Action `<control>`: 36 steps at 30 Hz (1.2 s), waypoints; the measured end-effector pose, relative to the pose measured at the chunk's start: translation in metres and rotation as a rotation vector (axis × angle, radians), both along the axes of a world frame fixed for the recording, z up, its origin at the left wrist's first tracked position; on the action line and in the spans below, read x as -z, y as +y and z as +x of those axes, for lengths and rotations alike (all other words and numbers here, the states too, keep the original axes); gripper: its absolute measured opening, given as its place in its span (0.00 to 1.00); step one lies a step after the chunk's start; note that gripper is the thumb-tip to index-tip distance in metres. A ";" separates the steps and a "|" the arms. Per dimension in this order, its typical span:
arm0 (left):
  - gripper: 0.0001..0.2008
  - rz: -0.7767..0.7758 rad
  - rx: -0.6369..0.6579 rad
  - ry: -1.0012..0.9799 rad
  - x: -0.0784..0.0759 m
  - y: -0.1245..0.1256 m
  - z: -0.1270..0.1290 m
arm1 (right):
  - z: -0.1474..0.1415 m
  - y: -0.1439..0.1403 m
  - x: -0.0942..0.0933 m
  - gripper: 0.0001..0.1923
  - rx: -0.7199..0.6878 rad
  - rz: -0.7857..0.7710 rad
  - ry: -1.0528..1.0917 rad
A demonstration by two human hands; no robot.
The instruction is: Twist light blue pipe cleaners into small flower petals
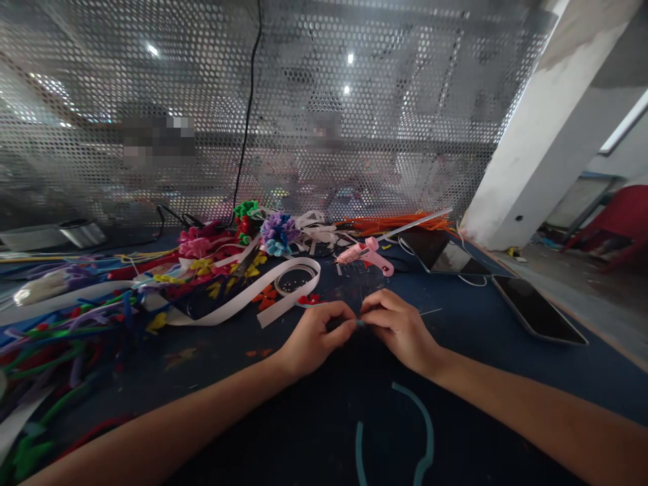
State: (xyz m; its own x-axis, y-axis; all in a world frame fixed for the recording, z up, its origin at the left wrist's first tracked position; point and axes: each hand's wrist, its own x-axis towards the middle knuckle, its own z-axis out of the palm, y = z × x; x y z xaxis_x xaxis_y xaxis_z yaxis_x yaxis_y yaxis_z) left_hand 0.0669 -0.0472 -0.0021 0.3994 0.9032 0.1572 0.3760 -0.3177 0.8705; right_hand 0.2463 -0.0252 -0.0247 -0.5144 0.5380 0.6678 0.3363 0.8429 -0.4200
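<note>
My left hand (327, 332) and my right hand (397, 325) meet over the dark blue table, fingertips close together. Both are pinched on a small light-blue pipe cleaner (360, 323), mostly hidden by the fingers. A thin blue length shows past the left knuckles. Nearer to me lie two teal pipe cleaner pieces, one curved (429, 432) and one short and straighter (360, 449). Just beyond the hands is a pink glue gun (365, 252) with a clear glue stick out of its back. Red and orange fuzzy flowers (266, 297) sit beyond my left hand.
White ribbon (223, 312) loops across the left. Piles of coloured pipe cleaners (55, 351) and fuzzy flowers (277, 229) cover the left and back. A tablet (445, 253) and a phone-like dark device (539, 307) lie at right. A perforated metal screen (385, 135) stands behind.
</note>
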 end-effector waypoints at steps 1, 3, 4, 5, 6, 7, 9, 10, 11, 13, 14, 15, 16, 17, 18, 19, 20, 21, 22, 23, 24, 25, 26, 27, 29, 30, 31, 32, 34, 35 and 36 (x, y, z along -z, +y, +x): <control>0.07 0.000 0.001 -0.003 0.000 0.000 0.000 | 0.000 0.000 0.000 0.11 -0.002 -0.006 -0.003; 0.07 0.000 0.002 -0.019 0.000 0.001 -0.001 | 0.001 -0.002 -0.001 0.07 -0.017 -0.027 -0.010; 0.07 -0.001 0.006 -0.031 0.000 0.001 -0.001 | 0.001 -0.002 -0.001 0.05 -0.025 -0.039 -0.009; 0.07 0.000 0.010 -0.042 -0.001 0.001 -0.002 | 0.001 -0.003 -0.002 0.05 -0.032 -0.050 -0.006; 0.07 0.003 0.014 -0.049 -0.001 0.001 -0.002 | 0.001 -0.003 -0.002 0.05 -0.039 -0.062 -0.002; 0.07 0.005 0.017 -0.050 -0.001 0.001 -0.002 | 0.001 -0.003 -0.002 0.05 -0.046 -0.073 0.004; 0.08 0.005 0.020 -0.042 -0.001 0.001 -0.002 | 0.001 -0.003 -0.003 0.05 -0.062 -0.085 0.024; 0.07 0.003 0.021 -0.037 -0.001 0.001 -0.002 | 0.001 -0.003 -0.003 0.05 -0.067 -0.090 0.035; 0.07 0.000 0.023 -0.031 -0.001 0.001 -0.002 | 0.001 -0.003 -0.004 0.06 -0.069 -0.100 0.048; 0.07 -0.001 0.032 -0.023 0.000 0.000 -0.002 | 0.000 -0.002 -0.005 0.08 -0.077 -0.146 0.071; 0.07 0.004 0.035 -0.016 0.000 0.000 -0.001 | 0.000 -0.001 -0.006 0.10 -0.091 -0.187 0.075; 0.06 0.012 0.037 -0.005 0.000 0.000 -0.001 | 0.000 -0.001 -0.006 0.12 -0.112 -0.230 0.079; 0.06 0.022 0.038 0.007 0.000 0.000 -0.001 | -0.001 -0.001 -0.006 0.14 -0.134 -0.274 0.082; 0.06 0.031 0.039 0.017 0.000 0.000 -0.001 | -0.001 0.000 -0.007 0.16 -0.154 -0.314 0.087; 0.06 0.036 0.037 0.023 -0.001 0.000 -0.001 | -0.002 0.000 -0.007 0.17 -0.165 -0.351 0.093; 0.07 0.037 0.033 0.023 -0.001 0.000 -0.002 | -0.002 0.001 -0.006 0.16 -0.164 -0.385 0.104; 0.07 0.034 0.029 0.018 -0.001 0.000 -0.002 | -0.003 0.001 -0.006 0.15 -0.148 -0.420 0.121; 0.07 0.027 0.023 0.009 -0.002 0.000 -0.002 | -0.003 0.001 -0.006 0.14 -0.117 -0.456 0.145; 0.07 0.019 0.020 0.001 -0.002 0.000 -0.002 | -0.003 0.002 -0.005 0.13 -0.078 -0.491 0.180; 0.07 0.011 0.016 -0.006 -0.002 0.001 -0.002 | -0.003 0.002 -0.005 0.13 -0.038 -0.524 0.218; 0.07 0.004 0.013 -0.009 -0.002 0.001 -0.002 | -0.002 0.003 -0.005 0.13 -0.003 -0.554 0.255; 0.07 0.000 0.009 -0.010 -0.003 0.001 -0.002 | -0.002 0.003 -0.006 0.14 0.017 -0.576 0.281; 0.07 -0.002 0.006 -0.008 -0.003 0.001 -0.002 | -0.001 0.003 -0.006 0.16 0.016 -0.585 0.293; 0.07 -0.002 0.002 -0.007 -0.003 0.002 -0.002 | 0.000 0.004 -0.006 0.17 -0.002 -0.578 0.293; 0.07 -0.001 -0.006 -0.009 -0.003 0.002 -0.002 | 0.001 0.004 -0.007 0.17 -0.055 -0.540 0.281; 0.08 -0.003 -0.010 -0.014 -0.003 0.002 -0.002 | 0.002 0.004 -0.007 0.16 -0.075 -0.519 0.281; 0.08 -0.008 -0.015 -0.023 -0.004 0.003 -0.002 | 0.002 0.004 -0.008 0.15 -0.086 -0.502 0.287; 0.08 -0.014 -0.021 -0.035 -0.004 0.003 -0.002 | 0.002 0.004 -0.008 0.14 -0.086 -0.491 0.294; 0.08 -0.026 -0.029 -0.053 -0.004 0.004 -0.002 | 0.002 0.003 -0.008 0.12 -0.076 -0.469 0.305; 0.08 -0.030 -0.033 -0.059 -0.004 0.005 -0.002 | 0.002 0.002 -0.009 0.12 -0.069 -0.452 0.308; 0.08 -0.034 -0.035 -0.062 -0.004 0.006 -0.003 | 0.002 0.001 -0.009 0.11 -0.061 -0.433 0.307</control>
State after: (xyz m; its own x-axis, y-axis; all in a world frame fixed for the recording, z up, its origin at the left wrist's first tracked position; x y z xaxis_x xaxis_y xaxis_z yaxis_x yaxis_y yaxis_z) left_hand 0.0641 -0.0417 0.0017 0.3583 0.9215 0.1497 0.3317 -0.2756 0.9022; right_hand 0.2479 -0.0244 -0.0156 -0.3691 0.7731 0.5158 0.0984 0.5844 -0.8055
